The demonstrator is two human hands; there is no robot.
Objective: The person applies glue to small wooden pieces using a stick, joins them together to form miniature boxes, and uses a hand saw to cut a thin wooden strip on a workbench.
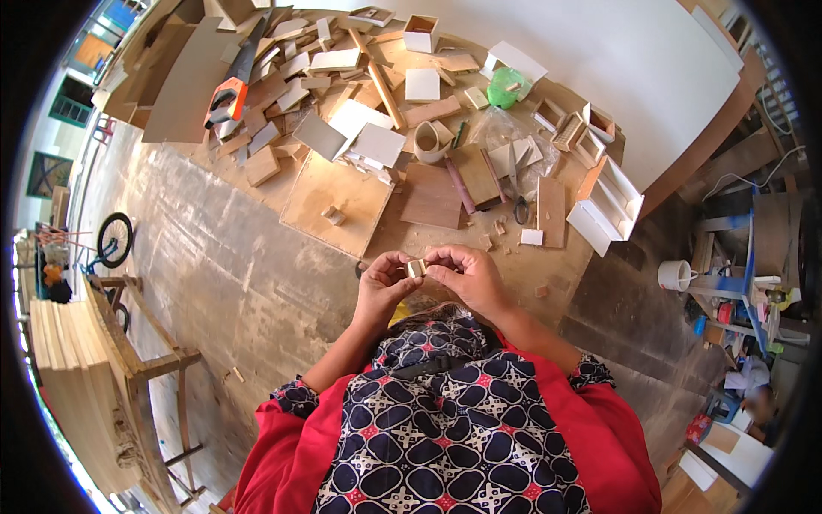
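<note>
A small pale wooden piece (416,268), blocky and partly covered by fingers, is held up in front of my body. My left hand (385,287) pinches its left side, and my right hand (469,278) grips the right side between thumb and fingers. Beyond the hands, a square plywood board (330,193) lies on the floor with a little wooden block assembly (333,216) on it. A brown thin panel (430,195) rests to its right, near scissors (521,208) and a small white-faced block (532,236).
Wood offcuts (263,164) are heaped at the far left with an orange-handled saw (228,98). White open boxes (606,206), a green bag (505,87) and a tape roll (428,141) sit farther right. A wooden frame (163,364) stands at the left; a white bucket (675,275) is at the right.
</note>
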